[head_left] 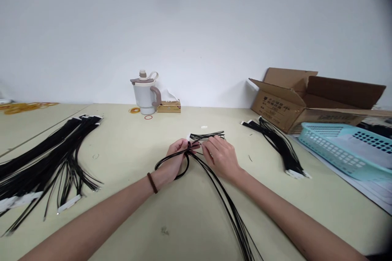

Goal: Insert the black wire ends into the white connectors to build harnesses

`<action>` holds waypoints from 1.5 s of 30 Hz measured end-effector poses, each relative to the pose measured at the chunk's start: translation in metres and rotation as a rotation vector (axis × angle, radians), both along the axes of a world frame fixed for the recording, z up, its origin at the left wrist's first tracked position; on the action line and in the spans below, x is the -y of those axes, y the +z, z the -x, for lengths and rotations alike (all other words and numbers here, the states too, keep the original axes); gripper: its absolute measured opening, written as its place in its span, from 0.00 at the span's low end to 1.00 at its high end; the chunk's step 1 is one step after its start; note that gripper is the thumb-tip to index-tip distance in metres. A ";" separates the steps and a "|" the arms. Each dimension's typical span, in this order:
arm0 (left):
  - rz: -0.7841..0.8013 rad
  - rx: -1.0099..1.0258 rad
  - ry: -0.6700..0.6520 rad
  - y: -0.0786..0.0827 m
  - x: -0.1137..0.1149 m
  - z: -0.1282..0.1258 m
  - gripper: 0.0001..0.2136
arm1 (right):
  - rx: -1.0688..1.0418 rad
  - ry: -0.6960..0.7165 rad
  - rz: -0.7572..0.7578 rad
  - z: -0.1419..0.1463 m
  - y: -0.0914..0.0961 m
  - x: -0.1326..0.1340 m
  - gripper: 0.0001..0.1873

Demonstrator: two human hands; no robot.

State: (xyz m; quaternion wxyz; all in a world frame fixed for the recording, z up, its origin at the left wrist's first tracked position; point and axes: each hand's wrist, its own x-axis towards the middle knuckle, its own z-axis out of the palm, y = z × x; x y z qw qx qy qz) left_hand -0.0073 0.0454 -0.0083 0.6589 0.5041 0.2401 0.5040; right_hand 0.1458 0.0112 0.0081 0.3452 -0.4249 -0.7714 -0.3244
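Observation:
My left hand (176, 157) is closed around a bundle of thin black cables (226, 200) near the middle of the table. One part of the bundle loops around by the left wrist, while the long ends run down toward the front edge. A white connector (189, 136) pokes up above the left fingers. Loose black wire ends (208, 135) stick out to the right behind both hands. Beside the bundle, my right hand (219, 153) has its fingers bent and drawn together near the wires. Whatever its fingertips pinch is too small to make out.
Black cable bundles (61, 151) lie at left, another bundle (277, 142) at right. A tumbler (145, 96), a small tissue box (169, 107) and yellow rubber bands (18, 108) sit at the back. An open cardboard box (281, 108) stands behind a turquoise basket (333, 151) at right.

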 end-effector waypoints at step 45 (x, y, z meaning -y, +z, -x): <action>-0.120 -0.267 -0.075 -0.001 -0.001 0.000 0.14 | -0.272 0.284 0.399 0.000 0.001 -0.001 0.10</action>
